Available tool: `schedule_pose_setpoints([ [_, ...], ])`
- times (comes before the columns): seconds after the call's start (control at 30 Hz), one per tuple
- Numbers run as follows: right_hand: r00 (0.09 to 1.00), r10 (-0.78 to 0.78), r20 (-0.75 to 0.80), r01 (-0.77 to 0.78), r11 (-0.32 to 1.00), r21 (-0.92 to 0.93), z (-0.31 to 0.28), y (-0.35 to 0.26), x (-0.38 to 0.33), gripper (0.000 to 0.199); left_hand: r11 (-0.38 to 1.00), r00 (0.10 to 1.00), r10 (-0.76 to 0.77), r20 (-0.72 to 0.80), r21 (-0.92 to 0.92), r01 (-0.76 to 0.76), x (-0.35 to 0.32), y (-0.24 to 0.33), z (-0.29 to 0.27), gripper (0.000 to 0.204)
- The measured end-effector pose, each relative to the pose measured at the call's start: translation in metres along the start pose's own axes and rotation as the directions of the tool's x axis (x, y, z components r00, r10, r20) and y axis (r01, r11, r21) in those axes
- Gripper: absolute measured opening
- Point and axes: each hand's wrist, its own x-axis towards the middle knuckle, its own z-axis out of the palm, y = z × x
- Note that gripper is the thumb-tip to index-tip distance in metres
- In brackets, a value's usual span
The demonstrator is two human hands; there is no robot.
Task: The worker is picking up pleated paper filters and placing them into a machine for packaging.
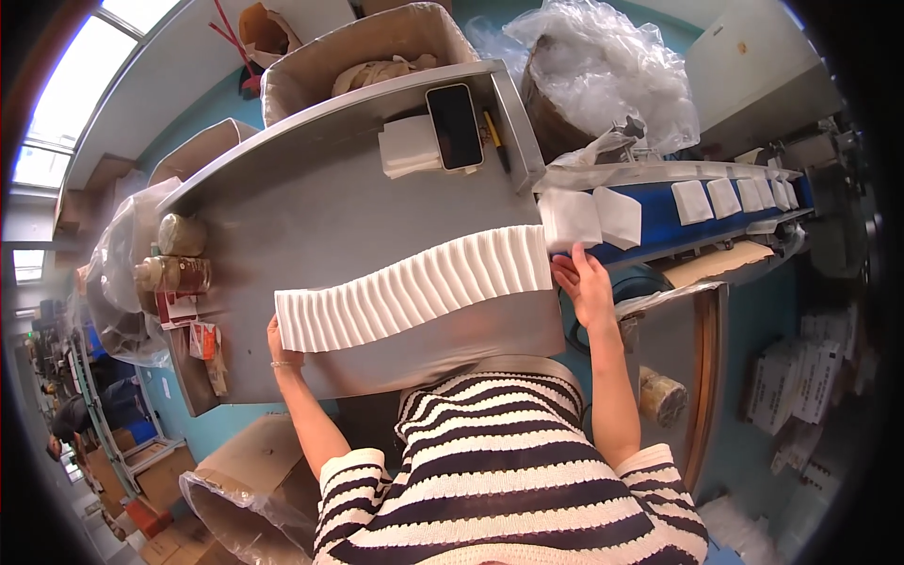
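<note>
A long row of folded white napkins (414, 290) lies across the grey metal table (311, 212). My left hand (281, 350) presses against the row's left end. My right hand (584, 282) sits at the row's right end, fingers spread, touching it just below a small stack of white napkins (571, 218) on the blue conveyor belt (659, 221). Neither hand is closed around anything.
More white napkin stacks (723, 198) ride along the belt to the right. A black phone (455, 126) and a pile of white napkins (409, 146) lie at the table's far side. Jars (179, 273) stand at the left edge. Cardboard boxes (358, 56) and plastic bags (603, 66) surround the table.
</note>
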Motion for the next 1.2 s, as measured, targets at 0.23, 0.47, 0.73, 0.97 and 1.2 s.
schedule_pose_setpoints([
  [0.23,0.947,-0.032,0.320,0.142,0.935,-0.326,0.031,0.008,-0.019,0.037,0.999,0.999,0.026,-0.043,0.019,-0.025,-0.010,0.001,0.009,0.017],
  [0.47,0.993,-0.087,0.078,0.095,0.989,-0.111,0.011,0.005,-0.002,0.038,0.999,0.999,0.037,-0.037,0.006,-0.036,-0.012,-0.006,0.021,0.016],
  [0.73,0.940,0.058,0.338,0.053,0.950,-0.309,0.009,0.005,-0.015,0.035,0.997,0.992,0.074,-0.107,0.027,-0.072,-0.024,-0.010,0.034,0.018],
  [0.97,0.937,-0.234,0.259,0.336,0.810,-0.481,0.036,0.009,-0.015,0.039,0.994,0.988,0.104,-0.118,0.046,-0.099,-0.027,-0.017,0.051,0.016],
  [1.2,0.929,0.094,0.357,0.087,0.884,-0.460,0.013,-0.003,-0.028,0.044,0.992,0.981,0.118,-0.155,-0.031,-0.124,-0.028,-0.027,0.045,0.016],
])
